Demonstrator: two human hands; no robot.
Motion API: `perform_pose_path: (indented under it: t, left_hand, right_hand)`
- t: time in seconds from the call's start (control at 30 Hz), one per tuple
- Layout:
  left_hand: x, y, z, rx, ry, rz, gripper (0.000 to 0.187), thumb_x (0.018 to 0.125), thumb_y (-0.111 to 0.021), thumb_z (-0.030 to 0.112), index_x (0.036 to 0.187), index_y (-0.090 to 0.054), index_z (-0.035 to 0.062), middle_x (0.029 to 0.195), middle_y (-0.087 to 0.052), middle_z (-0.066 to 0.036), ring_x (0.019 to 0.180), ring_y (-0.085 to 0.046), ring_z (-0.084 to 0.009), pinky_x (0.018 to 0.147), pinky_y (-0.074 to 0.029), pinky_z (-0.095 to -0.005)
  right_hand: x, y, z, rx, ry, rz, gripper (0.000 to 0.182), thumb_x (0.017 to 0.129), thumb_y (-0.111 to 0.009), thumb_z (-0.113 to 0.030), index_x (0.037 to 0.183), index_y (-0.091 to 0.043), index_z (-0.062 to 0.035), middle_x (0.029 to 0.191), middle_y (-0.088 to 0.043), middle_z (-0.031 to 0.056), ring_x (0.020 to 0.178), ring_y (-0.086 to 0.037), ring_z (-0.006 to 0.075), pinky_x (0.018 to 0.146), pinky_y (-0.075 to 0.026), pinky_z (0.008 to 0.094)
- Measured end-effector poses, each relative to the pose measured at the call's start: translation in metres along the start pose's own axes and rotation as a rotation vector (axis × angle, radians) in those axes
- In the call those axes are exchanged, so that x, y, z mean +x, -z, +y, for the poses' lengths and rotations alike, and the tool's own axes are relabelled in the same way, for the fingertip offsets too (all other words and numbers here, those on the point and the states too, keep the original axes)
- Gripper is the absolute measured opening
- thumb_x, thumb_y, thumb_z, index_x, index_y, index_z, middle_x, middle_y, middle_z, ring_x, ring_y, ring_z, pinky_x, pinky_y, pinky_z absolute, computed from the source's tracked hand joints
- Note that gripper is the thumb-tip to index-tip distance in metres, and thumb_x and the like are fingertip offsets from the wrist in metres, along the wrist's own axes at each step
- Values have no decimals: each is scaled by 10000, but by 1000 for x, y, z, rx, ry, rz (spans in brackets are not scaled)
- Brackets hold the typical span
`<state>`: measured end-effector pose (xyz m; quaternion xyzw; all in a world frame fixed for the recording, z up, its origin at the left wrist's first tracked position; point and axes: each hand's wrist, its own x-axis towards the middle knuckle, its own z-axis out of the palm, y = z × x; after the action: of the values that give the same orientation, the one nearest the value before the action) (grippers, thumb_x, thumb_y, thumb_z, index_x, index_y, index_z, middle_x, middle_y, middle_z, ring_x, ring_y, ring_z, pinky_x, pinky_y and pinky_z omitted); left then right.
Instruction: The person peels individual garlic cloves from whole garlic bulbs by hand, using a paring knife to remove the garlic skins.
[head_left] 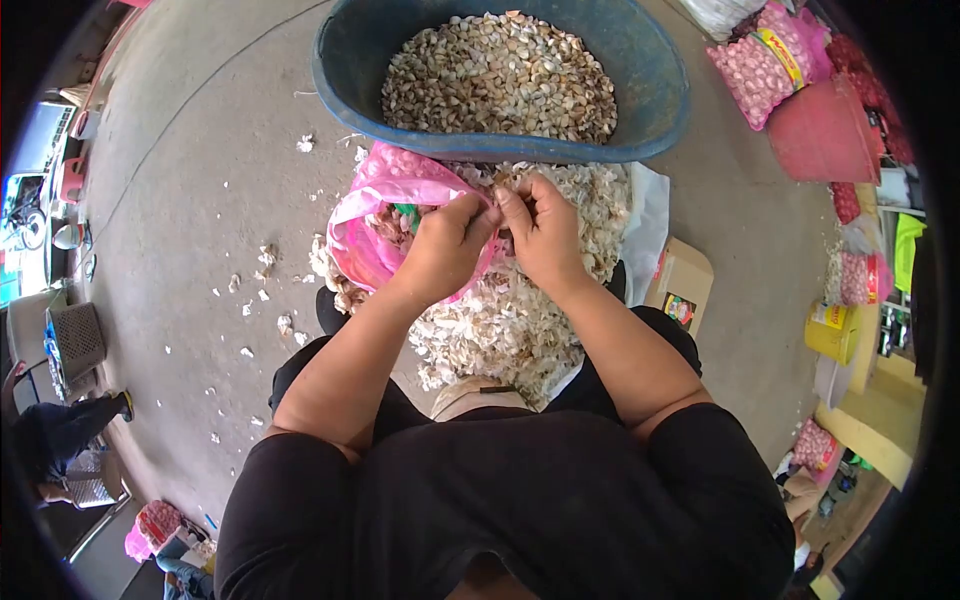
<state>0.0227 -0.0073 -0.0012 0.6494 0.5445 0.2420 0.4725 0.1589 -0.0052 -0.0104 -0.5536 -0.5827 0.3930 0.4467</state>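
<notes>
Over a heap of pale garlic skins (500,335), my left hand (445,240) and my right hand (543,225) meet with fingers pinched together. Whatever lies between their fingertips is too small and covered to name. The pink bag (365,220), open at the top with garlic bulbs and something green inside, lies beside and partly under my left hand. Just beyond both hands stands a large blue tub (500,148) holding many separated garlic cloves (500,80).
A cardboard box (688,280) lies right of the skins. Pink garlic sacks (760,75), a red tub (822,130) and a yellow bucket (832,332) stand at the right. Grey crates (78,340) and a person's leg (90,425) are at the left.
</notes>
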Motion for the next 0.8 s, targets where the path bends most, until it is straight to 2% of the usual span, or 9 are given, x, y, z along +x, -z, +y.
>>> perform_pose_path:
  t: [0.17,0.3,0.4,0.43,0.53,0.57,0.67,0.77,0.8]
  left_hand:
    - [-2,-17,-3,-471,138,22,219,890,-379,148,929,-512,-21,697,-497,9,603,-419,-57,520,-360,-200]
    - [-8,-35,6,-972,342,148,190,874,-390,165,881,-499,10,636,-475,-5,529,-419,-80,449,-339,-215]
    - [-5,-31,7,-1216,436,167,212,854,-417,193,775,-502,16,562,-447,-17,455,-401,-113,409,-327,-244]
    - [-4,-29,3,-1256,451,143,222,849,-423,200,763,-506,13,566,-455,-24,455,-410,-121,413,-334,-251]
    - [2,-35,-26,-488,460,-100,288,825,-469,235,700,-535,-16,590,-510,-90,500,-477,-180,455,-385,-292]
    - [-2,-44,-41,66,166,-140,341,800,-509,275,671,-566,-35,643,-560,-163,572,-535,-243,530,-430,-338]
    - [-20,-70,-92,571,89,-500,402,799,-509,351,735,-594,-38,690,-574,-207,654,-563,-294,620,-445,-383]
    - [-8,-67,-77,481,550,-821,340,779,-508,324,875,-595,10,721,-585,-149,643,-577,-233,609,-459,-352]
    - [2,-64,-96,501,277,-772,442,826,-446,407,820,-617,0,826,-590,-195,776,-580,-303,703,-449,-395]
  right_hand:
    - [-8,-1,-10,-188,265,90,209,767,-592,-144,678,-429,-46,552,-495,114,436,-487,269,397,-377,321]
    - [-9,1,-6,-298,436,117,198,769,-582,-143,680,-432,-49,533,-472,110,440,-485,291,389,-363,341]
    - [-8,3,-13,-240,358,164,211,774,-580,-148,674,-424,-48,520,-464,109,425,-482,267,388,-363,337]
    - [-7,6,-14,-132,173,130,180,811,-535,-149,708,-443,-33,543,-491,91,417,-483,205,379,-371,308]
    - [6,9,-5,424,-501,142,150,846,-479,-143,766,-469,-17,601,-526,71,454,-491,147,373,-381,269]
    - [6,9,17,545,-553,124,150,865,-440,-144,814,-486,-11,665,-543,66,504,-508,141,407,-408,252]
    - [-6,3,57,756,-956,31,157,861,-448,-155,817,-487,-9,684,-536,83,530,-513,160,451,-429,269]
    - [-10,0,76,828,-1167,-35,149,856,-412,-114,862,-482,18,743,-527,132,603,-535,211,536,-478,309]
    - [-2,0,79,861,-1202,-37,152,855,-403,-104,882,-480,25,768,-526,145,630,-543,225,559,-490,321]
